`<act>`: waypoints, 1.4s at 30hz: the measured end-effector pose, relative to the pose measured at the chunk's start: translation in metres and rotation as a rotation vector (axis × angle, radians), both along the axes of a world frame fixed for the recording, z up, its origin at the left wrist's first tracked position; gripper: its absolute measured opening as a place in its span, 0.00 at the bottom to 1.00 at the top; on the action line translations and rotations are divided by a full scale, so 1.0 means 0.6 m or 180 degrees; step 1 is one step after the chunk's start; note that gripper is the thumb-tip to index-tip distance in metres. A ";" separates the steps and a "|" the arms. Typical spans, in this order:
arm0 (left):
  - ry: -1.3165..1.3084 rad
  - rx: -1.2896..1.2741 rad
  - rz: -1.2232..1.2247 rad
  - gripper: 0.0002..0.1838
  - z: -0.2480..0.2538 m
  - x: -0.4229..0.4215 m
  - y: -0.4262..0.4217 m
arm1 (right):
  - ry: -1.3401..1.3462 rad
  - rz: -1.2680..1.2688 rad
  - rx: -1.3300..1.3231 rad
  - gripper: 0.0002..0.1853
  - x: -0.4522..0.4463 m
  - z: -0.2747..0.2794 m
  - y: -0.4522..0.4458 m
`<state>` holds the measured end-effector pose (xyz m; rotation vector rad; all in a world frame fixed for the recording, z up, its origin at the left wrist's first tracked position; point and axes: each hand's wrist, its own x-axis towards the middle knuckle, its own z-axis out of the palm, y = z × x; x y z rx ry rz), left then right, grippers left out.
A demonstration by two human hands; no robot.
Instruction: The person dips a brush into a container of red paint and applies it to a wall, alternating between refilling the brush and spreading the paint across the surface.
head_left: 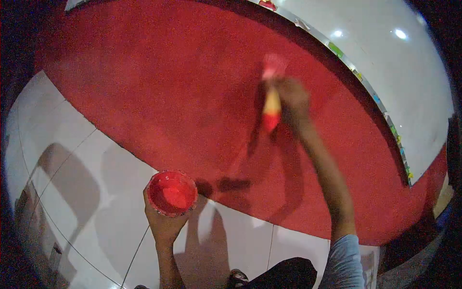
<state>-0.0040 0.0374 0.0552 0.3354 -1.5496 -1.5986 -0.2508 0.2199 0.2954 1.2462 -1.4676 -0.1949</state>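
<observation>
My left hand (pixel 166 224) is wrapped round a small tub of red paint (pixel 173 193), held upright at the lower middle of the head view. Paint smears its rim. Farther up and to the right, my right hand (pixel 291 98) grips a paintbrush (pixel 272 103) with a yellow handle tipped in red. The hand and brush are blurred by motion. The pinkish bristles point away from me, over a red surface (pixel 159 96); whether they touch it I cannot tell.
White tiles (pixel 120 183) border the red surface on the near side. A glossy white panel (pixel 375 53) with a narrow edge marked by coloured bits curves along the upper right. My dark-clothed knee (pixel 288 274) shows at the bottom, and shadows fall across tiles and red surface.
</observation>
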 end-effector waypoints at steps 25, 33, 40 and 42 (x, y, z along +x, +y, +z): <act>-0.0168 -0.0006 -0.0271 0.53 0.031 0.027 0.009 | -0.2611 -0.1428 0.1452 0.18 0.053 -0.344 0.052; -0.0271 -0.0261 -0.0090 0.53 0.046 0.021 0.027 | -0.0393 0.0208 -0.0775 0.06 0.095 0.054 0.049; 0.0147 -0.0093 -0.0258 0.49 0.043 0.050 0.053 | -0.1369 -0.0573 0.0669 0.17 0.086 -0.250 0.100; -0.0123 -0.0267 -0.0416 0.52 0.039 0.080 0.038 | -0.2032 -0.0363 0.1055 0.17 0.152 -0.269 0.074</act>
